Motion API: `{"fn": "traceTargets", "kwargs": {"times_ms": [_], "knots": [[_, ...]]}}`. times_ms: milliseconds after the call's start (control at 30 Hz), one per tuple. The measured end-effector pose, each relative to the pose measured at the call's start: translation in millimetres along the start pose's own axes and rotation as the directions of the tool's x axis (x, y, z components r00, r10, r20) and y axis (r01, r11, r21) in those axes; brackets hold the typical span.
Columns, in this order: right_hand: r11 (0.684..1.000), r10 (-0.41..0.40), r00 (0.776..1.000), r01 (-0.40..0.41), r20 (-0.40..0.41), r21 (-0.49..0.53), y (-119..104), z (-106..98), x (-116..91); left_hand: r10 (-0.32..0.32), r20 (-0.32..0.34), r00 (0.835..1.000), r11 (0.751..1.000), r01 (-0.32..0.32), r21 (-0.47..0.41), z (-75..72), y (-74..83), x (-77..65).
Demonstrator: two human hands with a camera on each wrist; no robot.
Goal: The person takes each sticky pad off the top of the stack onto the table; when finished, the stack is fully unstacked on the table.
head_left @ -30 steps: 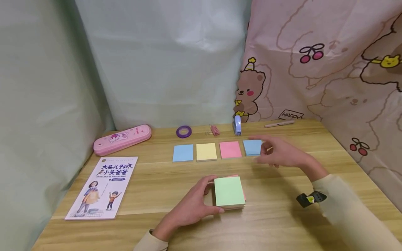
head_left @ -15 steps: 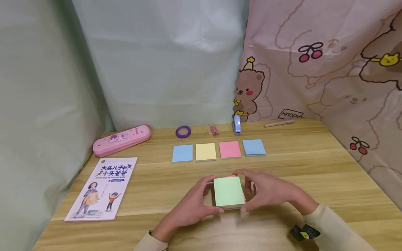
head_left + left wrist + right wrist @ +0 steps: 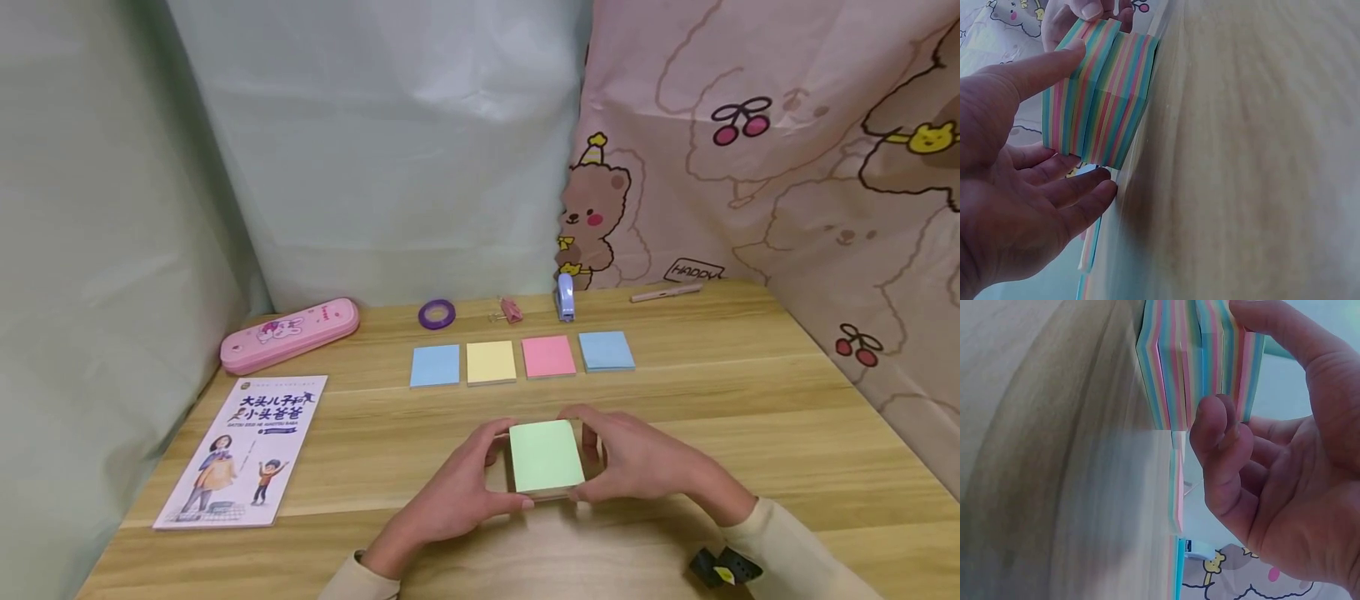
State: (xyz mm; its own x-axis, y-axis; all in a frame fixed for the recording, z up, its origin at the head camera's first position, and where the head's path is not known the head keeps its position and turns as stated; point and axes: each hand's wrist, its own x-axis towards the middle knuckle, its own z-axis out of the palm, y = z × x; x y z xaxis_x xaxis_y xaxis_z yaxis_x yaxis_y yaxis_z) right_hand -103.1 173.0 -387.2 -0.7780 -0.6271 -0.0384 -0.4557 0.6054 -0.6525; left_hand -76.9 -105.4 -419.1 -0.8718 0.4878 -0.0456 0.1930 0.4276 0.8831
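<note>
Both your left hand (image 3: 461, 483) and right hand (image 3: 637, 454) pinch the note stack (image 3: 546, 454), fingers (image 3: 1088, 209) half-curled. Four note blocks (image 3: 491, 362) lie beyond.

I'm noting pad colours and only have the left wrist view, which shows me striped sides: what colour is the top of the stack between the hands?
Observer: The head view shows the top sheet of the stack as light green.
Operator: I glimpse the edges of other pads. Which tops do they show?
Observer: From left to right, a blue pad, a yellow pad, a pink pad and a second blue pad, in a row.
Operator: Anything on the left part of the table?
Observer: Yes, a booklet lies there, nearer the person than the pink pencil case.
</note>
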Motion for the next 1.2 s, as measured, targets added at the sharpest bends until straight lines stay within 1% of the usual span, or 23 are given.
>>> {"fn": "traceTargets", "kwargs": {"times_ms": [333,900,1033,1200], "knots": [[1.0,-0.003,1.0,0.004,-0.008,0.02,2.8,2.2,-0.3,-0.002,-0.011,1.0,0.999,0.003,0.033,-0.2,-0.6,-0.4],[1.0,-0.008,0.999,0.008,-0.036,0.002,3.0,4.1,-0.6,0.006,-0.005,1.0,1.0,-0.005,0.021,0.0,-0.9,-0.4],[1.0,-0.003,0.999,0.002,-0.043,-0.006,2.3,4.1,-1.1,0.015,-0.011,1.0,1.0,-0.015,0.022,0.2,-0.6,-0.7],[1.0,-0.005,0.999,0.004,-0.051,-0.001,2.3,3.0,-1.6,0.042,-0.017,0.999,0.999,-0.042,0.024,0.2,-0.7,-0.6]]}}
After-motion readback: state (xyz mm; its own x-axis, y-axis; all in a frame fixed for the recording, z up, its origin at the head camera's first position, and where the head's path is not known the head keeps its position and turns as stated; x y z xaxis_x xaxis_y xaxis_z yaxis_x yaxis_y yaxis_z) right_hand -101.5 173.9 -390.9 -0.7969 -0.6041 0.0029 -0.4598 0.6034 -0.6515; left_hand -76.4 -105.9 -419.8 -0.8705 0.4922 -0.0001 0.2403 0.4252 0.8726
